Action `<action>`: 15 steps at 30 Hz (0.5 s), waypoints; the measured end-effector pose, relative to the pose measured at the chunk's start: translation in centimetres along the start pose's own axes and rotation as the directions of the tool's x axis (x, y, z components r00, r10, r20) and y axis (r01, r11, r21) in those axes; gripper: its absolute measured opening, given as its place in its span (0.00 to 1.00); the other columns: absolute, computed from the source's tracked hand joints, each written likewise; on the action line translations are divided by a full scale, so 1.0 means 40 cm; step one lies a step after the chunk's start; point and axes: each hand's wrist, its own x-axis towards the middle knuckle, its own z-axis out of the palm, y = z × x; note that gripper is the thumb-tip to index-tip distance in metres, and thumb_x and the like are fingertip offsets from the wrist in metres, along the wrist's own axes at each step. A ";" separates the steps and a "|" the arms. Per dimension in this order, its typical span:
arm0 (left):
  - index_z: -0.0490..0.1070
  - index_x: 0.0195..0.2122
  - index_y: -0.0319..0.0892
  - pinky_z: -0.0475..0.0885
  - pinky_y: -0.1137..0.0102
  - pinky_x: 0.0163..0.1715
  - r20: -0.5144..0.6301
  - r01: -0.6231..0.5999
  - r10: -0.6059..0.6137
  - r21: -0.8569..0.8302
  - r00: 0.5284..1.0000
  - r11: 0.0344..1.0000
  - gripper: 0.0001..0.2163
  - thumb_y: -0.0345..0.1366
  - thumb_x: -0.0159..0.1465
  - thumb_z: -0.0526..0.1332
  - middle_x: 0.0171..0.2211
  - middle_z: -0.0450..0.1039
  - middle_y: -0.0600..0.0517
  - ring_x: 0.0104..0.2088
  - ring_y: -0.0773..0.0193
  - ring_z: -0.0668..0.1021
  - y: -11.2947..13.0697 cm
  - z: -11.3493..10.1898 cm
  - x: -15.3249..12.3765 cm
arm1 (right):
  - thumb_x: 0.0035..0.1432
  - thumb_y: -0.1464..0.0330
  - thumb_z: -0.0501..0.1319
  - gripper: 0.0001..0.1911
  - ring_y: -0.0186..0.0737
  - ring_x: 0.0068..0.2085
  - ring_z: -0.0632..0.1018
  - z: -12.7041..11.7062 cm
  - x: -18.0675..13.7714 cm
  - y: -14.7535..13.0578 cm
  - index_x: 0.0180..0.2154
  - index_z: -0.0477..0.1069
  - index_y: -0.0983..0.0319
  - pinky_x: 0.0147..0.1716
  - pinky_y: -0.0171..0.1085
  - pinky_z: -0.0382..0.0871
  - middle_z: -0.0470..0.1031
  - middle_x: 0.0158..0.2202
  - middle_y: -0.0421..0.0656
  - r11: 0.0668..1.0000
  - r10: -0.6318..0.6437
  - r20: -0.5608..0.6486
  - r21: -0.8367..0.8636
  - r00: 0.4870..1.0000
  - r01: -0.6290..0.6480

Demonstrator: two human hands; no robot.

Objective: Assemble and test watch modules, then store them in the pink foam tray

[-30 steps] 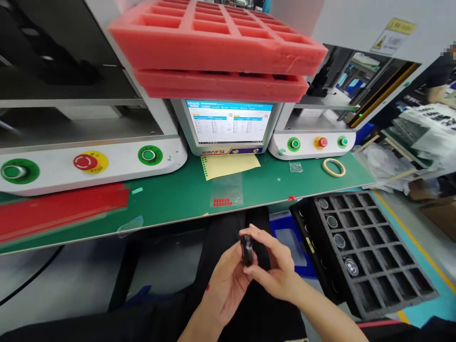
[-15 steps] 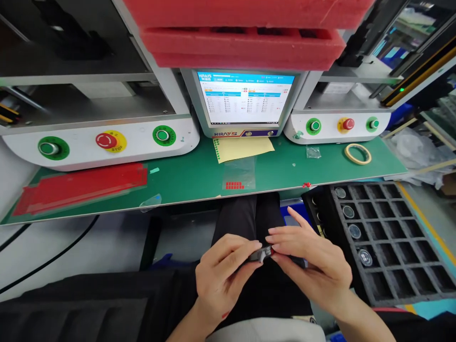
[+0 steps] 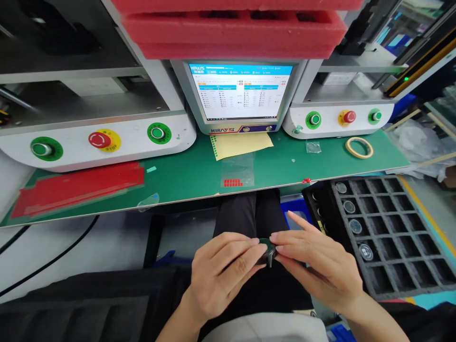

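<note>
Over my lap, both hands meet on a small dark round part (image 3: 266, 251) with a greenish face. My left hand (image 3: 223, 273) curls its fingers round the part from the left. My right hand (image 3: 318, 266) pinches its right edge with thumb and fingertips, the index finger stretched forward. To my right sits a black foam tray (image 3: 409, 237) with a grid of cells; several cells at its left hold round parts (image 3: 364, 251).
A green bench mat (image 3: 185, 175) carries red strips (image 3: 78, 187), a yellow sheet (image 3: 240, 144), a clear bag with red stickers (image 3: 237, 173) and a tape roll (image 3: 359, 147). Behind stand two machines with buttons, a monitor (image 3: 240, 92) and red foam trays (image 3: 231, 28) overhead.
The part has turned from upright on edge to lying flatter between my fingertips. My hands have dropped slightly lower over my lap, and the view has tilted downward.
</note>
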 end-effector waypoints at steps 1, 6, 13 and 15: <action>0.74 0.47 0.39 0.78 0.70 0.37 0.002 0.002 -0.002 -0.008 1.000 1.000 0.09 0.29 0.65 0.62 0.35 0.79 0.49 0.39 0.63 0.79 0.001 0.000 -0.001 | 0.58 0.79 0.63 0.18 0.41 0.38 0.84 0.000 -0.001 -0.002 0.48 0.73 0.58 0.56 0.51 0.73 0.83 0.38 0.46 1.000 -0.010 -0.005 -0.011 1.000 0.010; 0.74 0.46 0.38 0.78 0.71 0.38 -0.002 0.003 -0.003 -0.013 1.000 1.000 0.09 0.29 0.65 0.62 0.35 0.79 0.49 0.39 0.63 0.79 0.003 -0.002 0.001 | 0.56 0.79 0.64 0.17 0.42 0.38 0.84 0.004 -0.001 -0.007 0.47 0.73 0.59 0.55 0.49 0.74 0.83 0.37 0.46 1.000 -0.009 -0.045 -0.009 0.999 0.009; 0.74 0.46 0.37 0.77 0.72 0.37 0.017 -0.024 0.025 -0.039 1.000 0.999 0.08 0.30 0.66 0.61 0.35 0.79 0.49 0.38 0.64 0.79 -0.003 0.001 0.003 | 0.59 0.77 0.63 0.09 0.35 0.36 0.82 -0.007 0.005 0.017 0.39 0.72 0.59 0.55 0.45 0.74 0.81 0.36 0.41 0.993 0.034 0.077 0.107 0.996 -0.042; 0.74 0.45 0.37 0.77 0.71 0.37 0.032 -0.030 0.031 -0.030 0.999 0.999 0.08 0.30 0.66 0.61 0.35 0.79 0.49 0.38 0.64 0.79 -0.005 0.004 0.001 | 0.59 0.76 0.63 0.07 0.33 0.36 0.81 -0.016 0.008 0.026 0.38 0.71 0.59 0.58 0.44 0.72 0.80 0.36 0.40 0.983 0.062 0.156 0.159 0.986 -0.087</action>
